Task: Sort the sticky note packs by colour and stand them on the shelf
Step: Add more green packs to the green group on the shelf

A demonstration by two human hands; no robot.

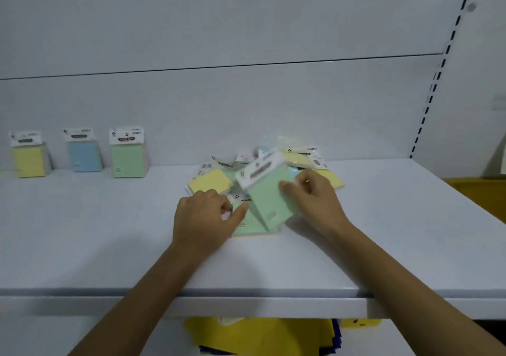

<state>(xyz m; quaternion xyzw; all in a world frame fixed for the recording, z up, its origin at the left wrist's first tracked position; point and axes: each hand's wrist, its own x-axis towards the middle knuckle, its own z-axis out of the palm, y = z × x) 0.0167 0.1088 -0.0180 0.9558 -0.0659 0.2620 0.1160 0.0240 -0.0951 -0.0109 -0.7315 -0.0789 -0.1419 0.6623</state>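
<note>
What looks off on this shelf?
The heap mid-shelf: packs lie flat, overlapping at odd angles. The right hand grips a green pack tilted over it. At left the yellow pack, blue pack and standing green pack are upright, spaced apart.

1. Packs standing at ten o'clock on the shelf: three. They are a standing yellow pack, a standing blue pack and a standing green pack.
2. Green packs in the pile at twelve o'clock: two, a tilted green pack and a flat green pack.
3. Yellow packs showing in that pile: three, a left yellow pack at nine o'clock, a rear yellow pack at one o'clock and a right yellow pack at three o'clock.
4. Blue packs in the pile: only slivers show, so the number is unclear.
5. Hands: two, a left hand and a right hand.
</note>
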